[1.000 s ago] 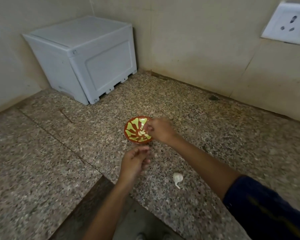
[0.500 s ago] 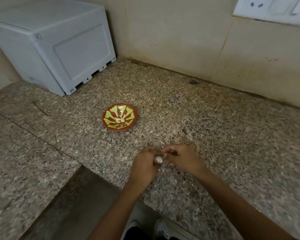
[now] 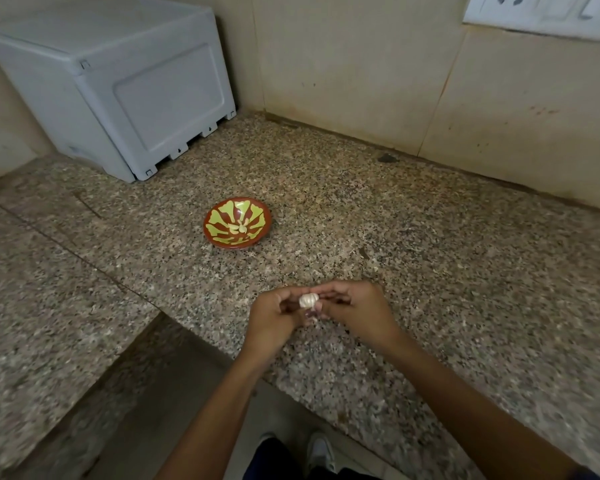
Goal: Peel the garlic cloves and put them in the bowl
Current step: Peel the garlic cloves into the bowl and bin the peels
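From the head view, I hold the garlic bulb [image 3: 308,301] up between my two hands, just above the near part of the granite counter [image 3: 430,271]. My left hand [image 3: 274,317] has its fingers curled round the bulb's left side, and my right hand [image 3: 357,308] pinches it from the right with thumb and fingertips, so both hands grip the same bulb and neither is free. The bulb looks whole enough that its ribbed segments show, with a bit of papery skin or stem hanging below it; I cannot tell whether a clove is already working loose.

The relation that matters next is bulb to bowl. The red and green bowl [image 3: 238,223] sits on the counter ahead of my hands and a little to the left, well apart from them, with nothing between. A few pale peeled cloves [image 3: 239,229] already lie in its bottom. My left hand is the nearer one to it, though either could reach forward. I judge that I am in the step of breaking off or skinning the next clove, so the task is partly done with most of the bulb left. The next move calls for splitting one clove off, stripping it, then carrying it forward and leftward to drop it in.

A grey plastic box [image 3: 118,88] stands against the wall in the far left corner, beyond the bowl, and a white switch plate [image 3: 541,12] is on the tiled wall at upper right.
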